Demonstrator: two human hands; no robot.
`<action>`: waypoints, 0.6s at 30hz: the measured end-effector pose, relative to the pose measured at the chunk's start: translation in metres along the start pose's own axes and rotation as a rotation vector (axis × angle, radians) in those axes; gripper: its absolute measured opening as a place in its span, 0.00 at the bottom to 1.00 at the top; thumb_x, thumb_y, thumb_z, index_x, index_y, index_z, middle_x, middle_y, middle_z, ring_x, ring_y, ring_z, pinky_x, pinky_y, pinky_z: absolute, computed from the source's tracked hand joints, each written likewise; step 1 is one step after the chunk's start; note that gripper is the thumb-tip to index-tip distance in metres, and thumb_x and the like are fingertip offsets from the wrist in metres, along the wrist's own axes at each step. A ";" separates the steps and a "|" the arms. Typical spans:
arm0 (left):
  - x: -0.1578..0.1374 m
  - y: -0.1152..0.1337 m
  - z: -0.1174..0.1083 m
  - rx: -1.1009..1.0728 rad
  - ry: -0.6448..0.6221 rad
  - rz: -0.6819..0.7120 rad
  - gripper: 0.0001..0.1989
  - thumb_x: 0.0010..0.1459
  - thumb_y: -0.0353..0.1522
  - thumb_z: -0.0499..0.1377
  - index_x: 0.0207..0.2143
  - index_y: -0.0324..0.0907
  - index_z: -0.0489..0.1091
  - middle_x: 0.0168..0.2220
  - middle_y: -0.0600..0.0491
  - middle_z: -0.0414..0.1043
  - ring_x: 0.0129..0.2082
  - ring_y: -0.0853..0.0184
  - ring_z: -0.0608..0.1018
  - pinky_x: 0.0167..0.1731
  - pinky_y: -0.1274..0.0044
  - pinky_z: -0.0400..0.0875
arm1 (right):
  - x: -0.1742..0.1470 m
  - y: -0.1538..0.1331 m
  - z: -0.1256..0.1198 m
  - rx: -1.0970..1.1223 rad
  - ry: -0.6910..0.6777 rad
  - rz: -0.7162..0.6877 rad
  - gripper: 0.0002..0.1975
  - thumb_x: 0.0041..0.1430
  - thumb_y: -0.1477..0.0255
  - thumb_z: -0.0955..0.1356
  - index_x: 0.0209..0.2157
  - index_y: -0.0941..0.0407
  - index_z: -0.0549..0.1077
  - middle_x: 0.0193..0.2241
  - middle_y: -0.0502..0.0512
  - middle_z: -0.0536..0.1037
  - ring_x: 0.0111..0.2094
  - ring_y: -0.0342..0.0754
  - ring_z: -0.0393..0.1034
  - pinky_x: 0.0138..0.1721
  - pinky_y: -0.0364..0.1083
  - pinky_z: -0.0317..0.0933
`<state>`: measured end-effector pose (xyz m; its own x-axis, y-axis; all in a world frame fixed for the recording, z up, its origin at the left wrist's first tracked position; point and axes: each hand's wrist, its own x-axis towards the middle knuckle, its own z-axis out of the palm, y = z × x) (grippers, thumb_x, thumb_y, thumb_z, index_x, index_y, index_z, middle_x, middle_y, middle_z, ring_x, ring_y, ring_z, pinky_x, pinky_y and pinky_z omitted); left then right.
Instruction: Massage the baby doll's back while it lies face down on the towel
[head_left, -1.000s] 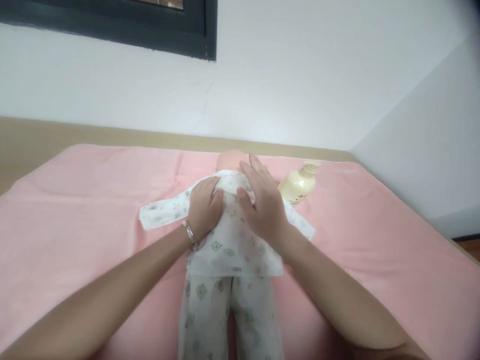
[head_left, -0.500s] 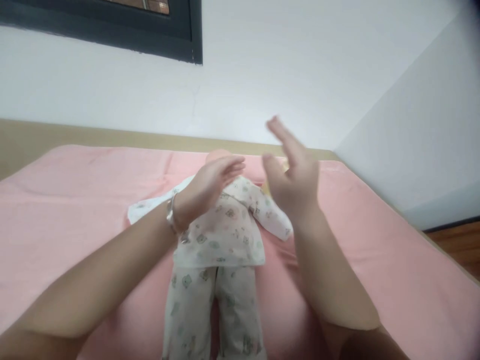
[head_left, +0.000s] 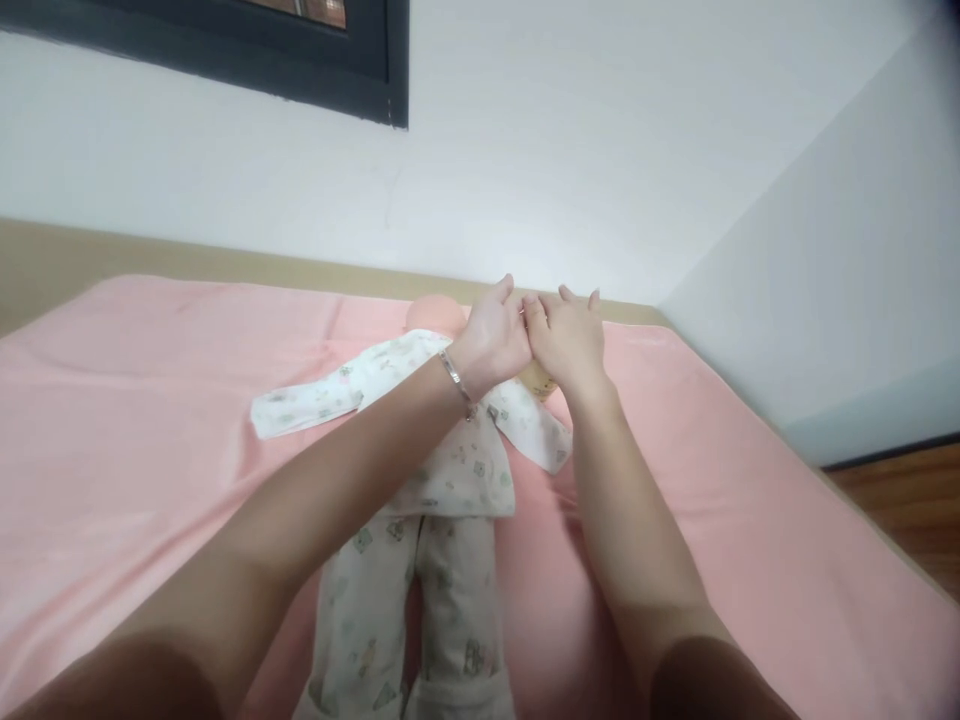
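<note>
the pale yellow bottle [head_left: 538, 382] is sitting on the far part of the pink cloth [head_left: 165, 380], just beyond the right sleeve [head_left: 536, 432] of the doll [head_left: 454, 480]. we are seeing only a sliver below our hands, so we cannot tell whether it is standing upright. our right hand [head_left: 568, 342] is covering most of it, back turned towards us, fingers partly spread; we cannot tell whether that grip is closing on anything. our left hand [head_left: 493, 335] is meeting the right, its palm bare and uncurled, its thumb raised; we are seeing nothing in that grip, though its fingers are partly hiding.

we are judging that a sideways push might be tipping the bottle, the soft cloth giving it poor footing. the sleeve is lying near our right forearm, so a low sweep might be dragging it; the silver bracelet [head_left: 454, 376] might be catching on the shirt [head_left: 480, 465].

shirt and trousers [head_left: 457, 590] are looking like thin, pale fabric, scattered with small prints. the doll's head [head_left: 435, 314] is showing smooth, round and peach-coloured at the far end. the cloth is creasing softly, and beyond it the matte white wall [head_left: 600, 130] is meeting a dark window frame [head_left: 360, 75].
</note>
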<state>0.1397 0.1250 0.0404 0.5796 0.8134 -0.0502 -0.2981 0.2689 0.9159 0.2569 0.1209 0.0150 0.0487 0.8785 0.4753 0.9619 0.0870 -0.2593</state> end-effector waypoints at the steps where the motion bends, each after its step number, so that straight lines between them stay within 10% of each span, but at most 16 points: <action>1: -0.004 -0.001 -0.005 -0.012 -0.018 -0.026 0.38 0.69 0.49 0.28 0.59 0.39 0.66 0.55 0.38 0.75 0.62 0.51 0.76 0.61 0.56 0.76 | 0.000 -0.002 0.001 -0.020 -0.004 -0.001 0.32 0.74 0.61 0.50 0.47 0.61 0.80 0.48 0.67 0.83 0.64 0.62 0.69 0.74 0.70 0.37; 11: -0.065 0.033 -0.067 0.652 0.151 0.197 0.32 0.70 0.36 0.34 0.58 0.40 0.74 0.53 0.41 0.78 0.64 0.53 0.76 0.52 0.55 0.79 | 0.008 -0.016 0.000 -0.035 0.036 0.232 0.28 0.73 0.62 0.54 0.27 0.57 0.75 0.29 0.62 0.80 0.42 0.58 0.77 0.65 0.62 0.57; 18: -0.113 0.076 -0.061 0.297 0.065 0.152 0.38 0.67 0.28 0.22 0.73 0.35 0.50 0.66 0.45 0.68 0.70 0.65 0.66 0.54 0.64 0.74 | 0.005 -0.018 -0.002 -0.024 -0.011 0.286 0.23 0.72 0.64 0.55 0.29 0.56 0.73 0.30 0.58 0.79 0.38 0.53 0.74 0.60 0.60 0.62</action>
<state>0.0053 0.0852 0.0918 0.4933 0.8662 0.0791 -0.1379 -0.0119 0.9904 0.2403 0.1232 0.0235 0.3162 0.8709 0.3762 0.9157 -0.1765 -0.3612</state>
